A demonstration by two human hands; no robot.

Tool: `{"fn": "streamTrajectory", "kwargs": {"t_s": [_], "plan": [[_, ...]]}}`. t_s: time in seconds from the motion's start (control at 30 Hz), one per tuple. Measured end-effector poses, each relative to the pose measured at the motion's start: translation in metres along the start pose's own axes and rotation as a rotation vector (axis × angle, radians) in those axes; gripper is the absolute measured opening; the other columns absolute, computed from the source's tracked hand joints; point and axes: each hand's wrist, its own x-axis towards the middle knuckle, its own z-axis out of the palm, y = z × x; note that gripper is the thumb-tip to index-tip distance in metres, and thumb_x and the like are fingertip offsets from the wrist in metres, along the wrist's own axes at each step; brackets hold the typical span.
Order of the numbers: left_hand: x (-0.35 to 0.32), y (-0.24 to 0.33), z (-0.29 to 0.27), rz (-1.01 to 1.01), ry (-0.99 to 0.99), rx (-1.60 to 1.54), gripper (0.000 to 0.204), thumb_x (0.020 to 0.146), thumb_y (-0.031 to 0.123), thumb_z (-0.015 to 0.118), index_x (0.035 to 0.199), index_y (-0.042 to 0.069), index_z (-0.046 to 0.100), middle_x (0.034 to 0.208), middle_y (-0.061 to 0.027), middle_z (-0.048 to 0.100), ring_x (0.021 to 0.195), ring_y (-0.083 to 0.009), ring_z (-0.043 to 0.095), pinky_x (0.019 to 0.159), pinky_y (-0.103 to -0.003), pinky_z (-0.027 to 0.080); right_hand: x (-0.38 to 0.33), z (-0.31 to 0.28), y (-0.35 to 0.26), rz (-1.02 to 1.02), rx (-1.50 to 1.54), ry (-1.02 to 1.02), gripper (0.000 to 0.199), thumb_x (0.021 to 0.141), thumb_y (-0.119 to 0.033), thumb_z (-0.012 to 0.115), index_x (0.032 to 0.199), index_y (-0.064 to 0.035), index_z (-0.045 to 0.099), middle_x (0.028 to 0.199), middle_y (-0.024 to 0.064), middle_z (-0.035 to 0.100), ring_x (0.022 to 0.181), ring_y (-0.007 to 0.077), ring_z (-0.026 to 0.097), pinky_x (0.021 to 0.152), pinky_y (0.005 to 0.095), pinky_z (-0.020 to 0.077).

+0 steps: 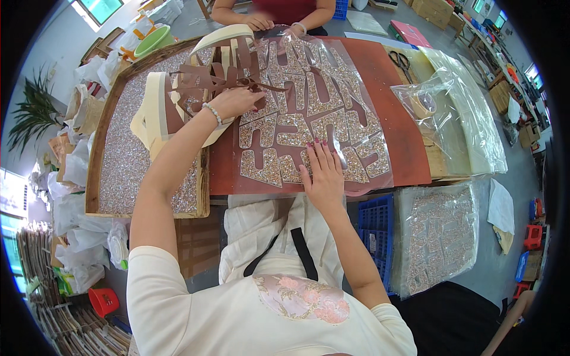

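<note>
A clear sheet with glittering rhinestone panels [294, 139] lies on the reddish-brown table top in front of me. My right hand [325, 175] rests flat on its near part, fingers stretched out. My left hand [234, 102], with a bead bracelet at the wrist, is at the sheet's left side, its fingers closed on a brown cut-out strip [270, 87]. Other brown strips tangle beside it with curling cream backing paper [156, 110]. This bundle hangs over a wooden-framed tray [107, 136] filled with loose sparkling stones. The fingertips of my left hand are partly hidden.
Across the table a person's hands [259, 22] are at the sheet's far edge. Scissors [400, 61] and clear plastic film [457, 107] lie at the right. Below stand a blue crate [376, 237] and a bagged rhinestone sheet [439, 237]. Bags [74, 160] crowd the left.
</note>
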Motion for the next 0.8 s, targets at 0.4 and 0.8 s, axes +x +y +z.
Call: {"fn": "streamTrajectory", "kwargs": {"t_s": [0.4, 0.8], "plan": [[0.002, 0.007, 0.004, 0.098, -0.004, 0.039, 0.052, 0.090, 0.018, 0.057, 0.138, 0.005, 0.042, 0.117, -0.0159, 0.062, 0.106, -0.0322, 0.059, 0.089, -0.040, 0.050, -0.001, 0.000, 0.004, 0.010, 0.003, 0.009, 0.045, 0.093, -0.029, 0.055, 0.131, -0.0040, 0.053, 0.137, 0.0138, 0.051, 0.129, 0.0300, 0.046, 0.109, 0.0458, 0.0316], [0.000, 0.018, 0.014, 0.084, 0.078, 0.043, 0.047, 0.091, 0.016, 0.054, 0.135, 0.005, 0.044, 0.114, -0.0153, 0.062, 0.108, -0.0322, 0.059, 0.090, -0.040, 0.050, -0.005, -0.005, 0.007, 0.006, 0.001, 0.024, 0.047, 0.094, -0.032, 0.054, 0.130, -0.0027, 0.053, 0.136, 0.0145, 0.050, 0.129, 0.0294, 0.045, 0.110, 0.0470, 0.0306]]}}
